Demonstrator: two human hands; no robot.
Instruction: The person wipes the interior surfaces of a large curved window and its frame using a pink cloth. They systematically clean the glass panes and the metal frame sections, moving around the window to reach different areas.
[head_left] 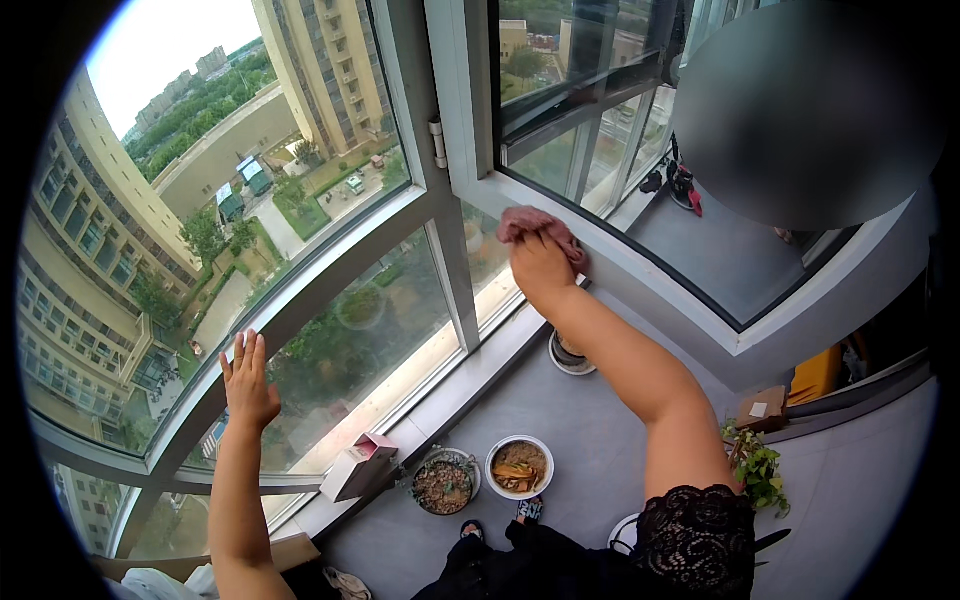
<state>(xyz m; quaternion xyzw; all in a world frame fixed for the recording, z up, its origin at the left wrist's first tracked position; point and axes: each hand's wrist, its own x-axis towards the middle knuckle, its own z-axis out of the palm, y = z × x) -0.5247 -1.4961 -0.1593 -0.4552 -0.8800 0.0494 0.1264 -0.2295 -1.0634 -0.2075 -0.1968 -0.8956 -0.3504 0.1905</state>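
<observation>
My right hand [543,270] is closed around a crumpled dusty-pink cloth [524,220]. It presses the cloth to the lower rail of the window sash [610,240], which stands swung inward, near its hinge-side corner. My left hand [249,385] is raised with straight fingers and lies against the grey window frame [310,270] at the left, holding nothing. Part of the cloth is hidden under my right fingers.
Below are a pot of dry soil [445,484], a white pot with dried leaves [519,468] and another pot [571,356] under my right arm. A white-pink box [360,465] stands on the sill [420,415]. A leafy plant [760,470] and cardboard box [762,408] sit at right.
</observation>
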